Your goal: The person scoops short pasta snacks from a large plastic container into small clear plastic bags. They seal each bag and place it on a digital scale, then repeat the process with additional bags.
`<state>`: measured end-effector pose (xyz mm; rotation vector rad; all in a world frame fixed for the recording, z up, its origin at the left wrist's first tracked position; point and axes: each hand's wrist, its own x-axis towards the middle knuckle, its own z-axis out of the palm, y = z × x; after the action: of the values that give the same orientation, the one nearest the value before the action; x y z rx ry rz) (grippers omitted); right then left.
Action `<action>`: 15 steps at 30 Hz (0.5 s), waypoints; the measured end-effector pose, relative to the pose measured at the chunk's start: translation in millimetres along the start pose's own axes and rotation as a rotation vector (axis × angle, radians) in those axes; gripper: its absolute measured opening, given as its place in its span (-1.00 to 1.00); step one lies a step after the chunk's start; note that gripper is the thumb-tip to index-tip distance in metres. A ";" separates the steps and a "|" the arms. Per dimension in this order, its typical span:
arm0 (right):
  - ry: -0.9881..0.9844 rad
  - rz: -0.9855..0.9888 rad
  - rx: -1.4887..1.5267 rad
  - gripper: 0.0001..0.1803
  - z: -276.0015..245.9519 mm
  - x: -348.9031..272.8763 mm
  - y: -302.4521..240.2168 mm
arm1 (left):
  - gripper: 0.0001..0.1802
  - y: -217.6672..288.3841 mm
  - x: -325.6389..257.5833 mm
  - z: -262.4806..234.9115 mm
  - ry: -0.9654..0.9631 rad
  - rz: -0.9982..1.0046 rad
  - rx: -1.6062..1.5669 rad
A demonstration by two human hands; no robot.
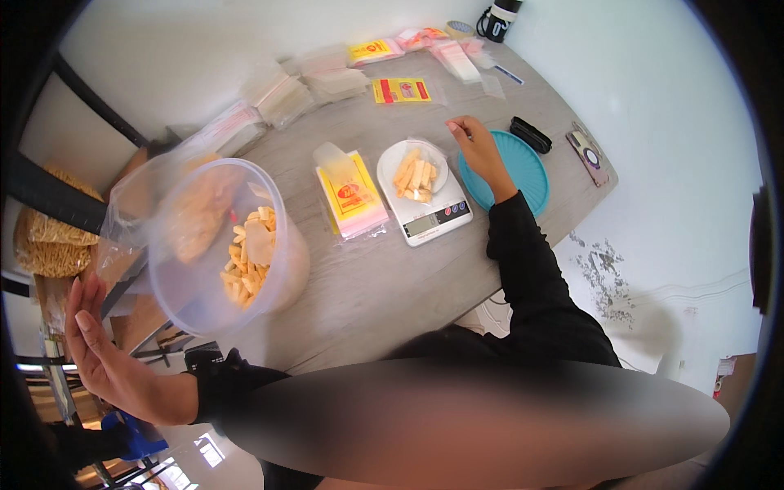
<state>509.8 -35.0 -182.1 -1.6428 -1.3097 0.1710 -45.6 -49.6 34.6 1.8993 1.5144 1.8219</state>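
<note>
My left hand [114,359] is held out at the lower left with its fingers stretched, outside the large translucent tub [286,245]. It holds nothing. In the tub lie pale orange snack sticks [243,269] and a scoop-like pale piece [261,242]. My right hand [482,155] hovers over the round teal lid [523,180], its fingers bent inward and together. I see nothing in them. To its left, a white kitchen scale [416,233] carries a clear bag of snack sticks [418,175]. Between tub and scale lies a stack of yellow and red labels [354,196] in plastic.
Clear bags [278,91] line the wall side, with yellow packets [402,91], a tape roll [460,29] and a dark bottle [499,20]. A black case [531,135] touches the lid's far edge. A phone [588,157] lies far right. Bagged snacks [53,237] stand left.
</note>
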 end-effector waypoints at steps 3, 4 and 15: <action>-0.038 -0.014 -0.086 -0.72 0.2 -0.3 0.7 | -0.58 0.9 1.4 5.3 0.021 0.015 0.010; -0.057 -0.017 -0.100 -0.72 0.8 -0.5 -0.6 | -0.58 1.4 1.5 7.0 0.012 0.012 0.006; -0.182 0.014 -0.082 -0.69 4.6 -5.5 -21.9 | -0.61 3.8 0.2 10.2 0.004 0.048 0.060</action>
<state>490.1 -38.2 -170.5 -1.7388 -1.4590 0.2844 -35.4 -46.0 34.4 1.9761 1.5552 1.8208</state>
